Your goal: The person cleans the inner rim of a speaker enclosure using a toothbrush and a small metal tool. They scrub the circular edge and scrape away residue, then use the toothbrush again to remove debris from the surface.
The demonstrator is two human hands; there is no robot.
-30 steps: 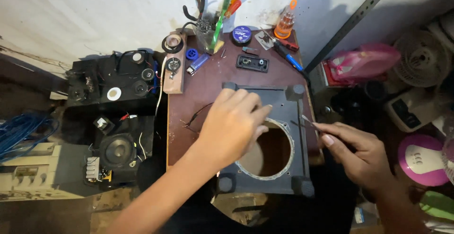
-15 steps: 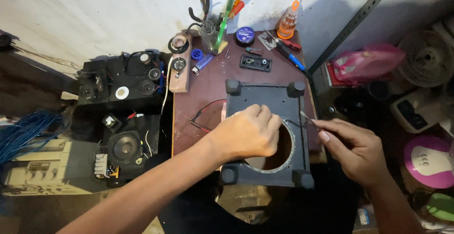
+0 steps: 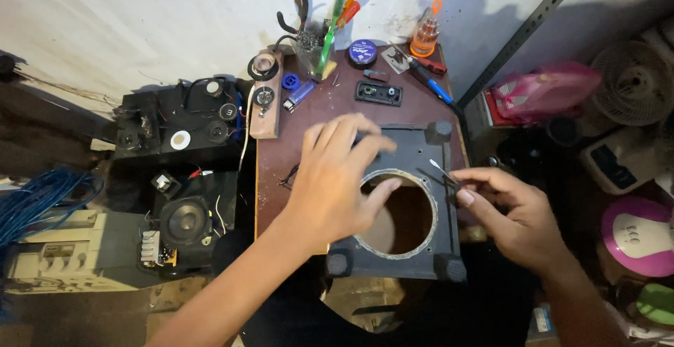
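Observation:
A dark grey speaker box (image 3: 414, 256) with a large round hole lies face up on the small brown table (image 3: 319, 119), with rubber feet at its corners. My left hand (image 3: 337, 178) rests flat on the box's left side, fingers spread, the thumb reaching over the hole's rim. My right hand (image 3: 509, 214) is at the box's right edge and pinches a thin metal tool (image 3: 441, 171), its tip pointing at the box top.
A cup of screwdrivers and pliers (image 3: 319, 28), a blue round tin (image 3: 363, 52), a screwdriver set (image 3: 426, 35) and a black plate (image 3: 379, 93) stand at the table's back. Loose speakers (image 3: 184, 221) and electronics lie left; a pink bag (image 3: 544, 91) and fan (image 3: 635, 80) right.
My left hand slid from the hole's lower left up and across the box's left side, fingers spreading. My right hand stayed at the right edge with the tool.

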